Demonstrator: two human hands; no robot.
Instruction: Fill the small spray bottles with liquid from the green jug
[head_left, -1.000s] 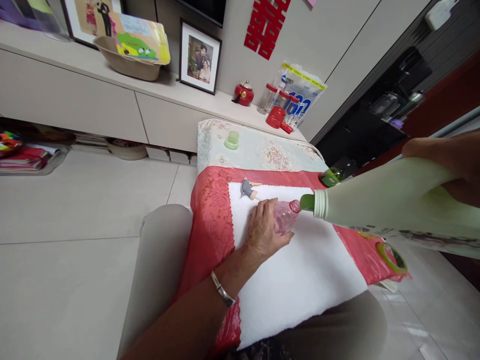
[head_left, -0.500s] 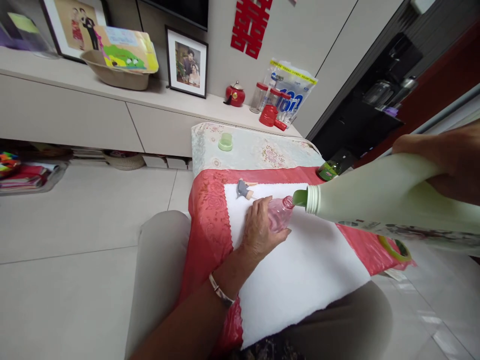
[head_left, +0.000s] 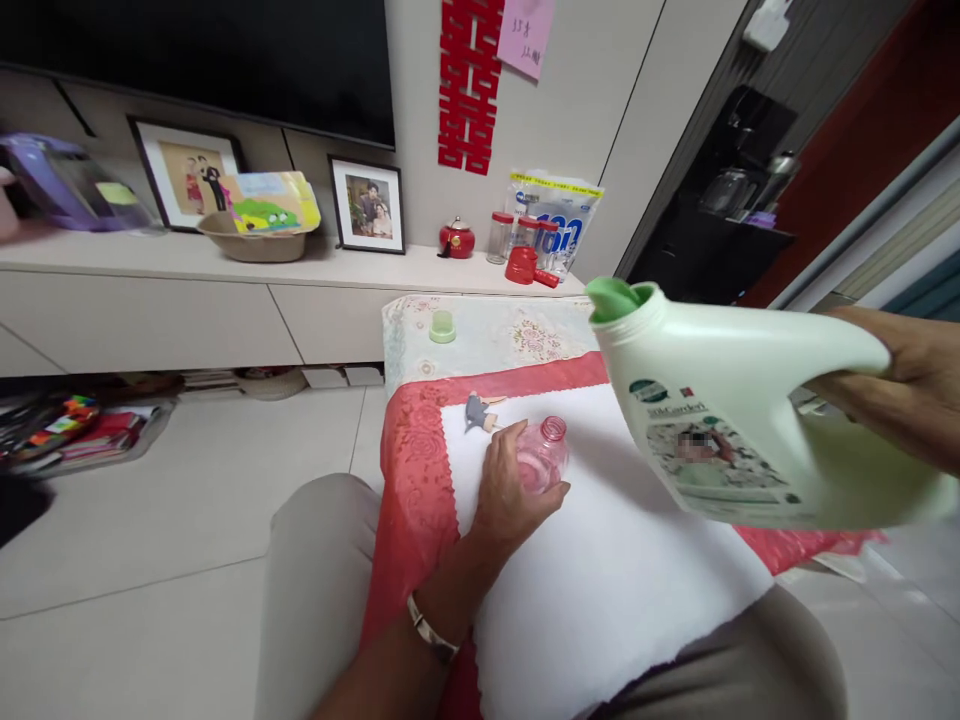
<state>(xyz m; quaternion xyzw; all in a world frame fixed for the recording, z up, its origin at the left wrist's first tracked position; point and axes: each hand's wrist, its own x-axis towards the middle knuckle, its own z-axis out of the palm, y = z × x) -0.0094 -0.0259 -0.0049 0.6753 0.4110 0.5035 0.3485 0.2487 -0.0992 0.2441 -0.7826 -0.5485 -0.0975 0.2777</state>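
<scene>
My left hand [head_left: 512, 487] is wrapped round a small clear pink bottle [head_left: 545, 455], which stands uncapped on a white cloth [head_left: 600, 560]. With my right hand [head_left: 892, 375] I grip the handle of a large pale green detergent jug [head_left: 712, 400]. The jug is held up, its open mouth with a green spout pointing up and left, apart from the bottle. A grey spray nozzle [head_left: 478, 412] lies on the cloth just beyond my left fingers. Farther back, a green cap [head_left: 442, 326] sits on the flowered tablecloth [head_left: 502, 325].
Red plastic sheeting [head_left: 416, 450] lies under the white cloth. On the cabinet [head_left: 225, 300] behind stand framed photos [head_left: 367, 205], a brown basket [head_left: 251, 240], a red pot [head_left: 456, 238], lidded glass jars [head_left: 500, 238] and a white bag [head_left: 559, 215]. My knees flank the table.
The jug has lifted away from the pink bottle and tipped back, its mouth turning upward. The bottle has gone from tilted to nearly upright in my left hand. The view has risen.
</scene>
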